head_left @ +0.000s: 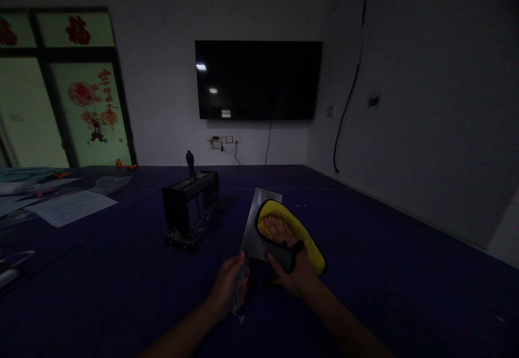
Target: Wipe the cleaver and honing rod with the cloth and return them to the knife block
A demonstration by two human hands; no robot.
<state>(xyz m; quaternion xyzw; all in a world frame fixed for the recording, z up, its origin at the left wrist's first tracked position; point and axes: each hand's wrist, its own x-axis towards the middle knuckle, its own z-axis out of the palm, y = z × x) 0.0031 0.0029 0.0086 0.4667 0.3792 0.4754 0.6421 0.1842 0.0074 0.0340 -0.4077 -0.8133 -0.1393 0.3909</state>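
Observation:
In the head view, my left hand [231, 286] is closed round a handle wrapped in crumpled, greyish clear plastic. From it a broad rectangular metal blade [253, 239] rises, which looks like a cleaver. My right hand [298, 269] grips a yellow-and-grey cloth [310, 244] with a dark border, its fingers laid along the yellow side and its thumb lower down. The cloth lies against the right side of the blade and hides part of it. To the left stands a black knife block [176, 214] with see-through sides, a dark handle [190, 164] sticking up from its top.
A dark blue table [365, 239] spreads around my hands. Printed papers [73, 207] and a clear plastic bag [111, 184] lie at the left, with small orange items [119, 163] near the far edge. A wall-mounted television [259, 79] hangs beyond; a cable [349, 95] runs down the right wall.

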